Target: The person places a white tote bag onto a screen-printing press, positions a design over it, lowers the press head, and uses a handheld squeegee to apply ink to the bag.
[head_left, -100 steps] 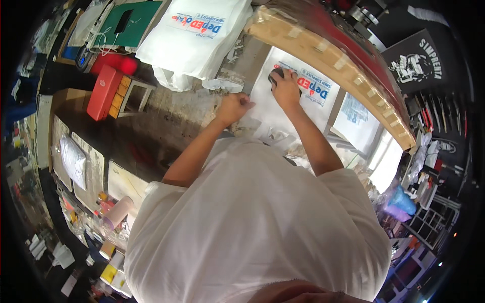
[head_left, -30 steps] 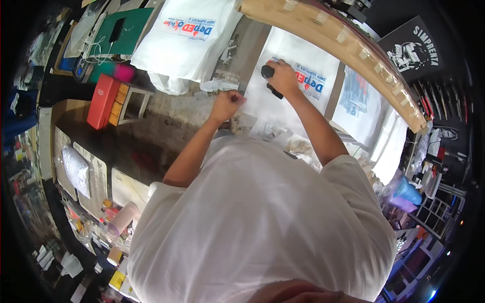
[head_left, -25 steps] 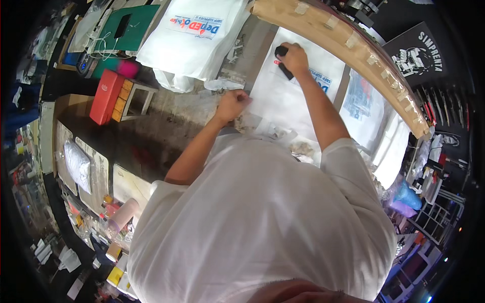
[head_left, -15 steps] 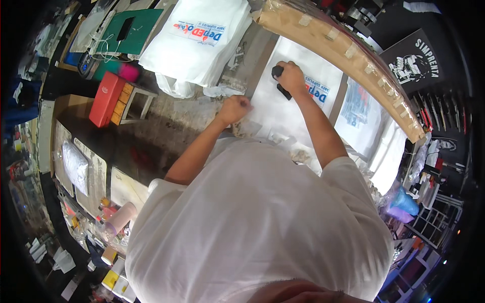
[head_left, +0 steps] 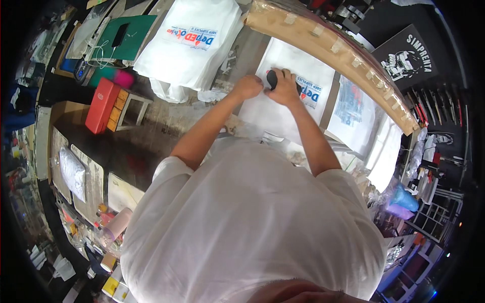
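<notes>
A white bag (head_left: 268,115) with blue and red print lies flat on the table in front of me. My right hand (head_left: 286,91) is closed over a black tool with a rounded handle (head_left: 272,78), pressed down on the bag beside its print. Its underside is hidden, so its exact kind is unclear. Close by on the left, my left hand (head_left: 247,87) is curled at the bag's left edge; whatever its fingers hold, if anything, is hidden. A pile of similar printed white bags (head_left: 194,53) sits to the left, beyond my left hand.
Along the far right runs a long taped cardboard piece (head_left: 323,41). Another printed white sheet (head_left: 352,108) lies right of the bag. At left are a red box (head_left: 102,105) on a small stand, a green mat (head_left: 132,31) with a black phone (head_left: 119,35), and a wrapped white package (head_left: 73,171).
My left hand has moved right and away from me, closing in on the right hand. The right hand has shifted slightly nearer with the black tool. The whole view has shifted a little left.
</notes>
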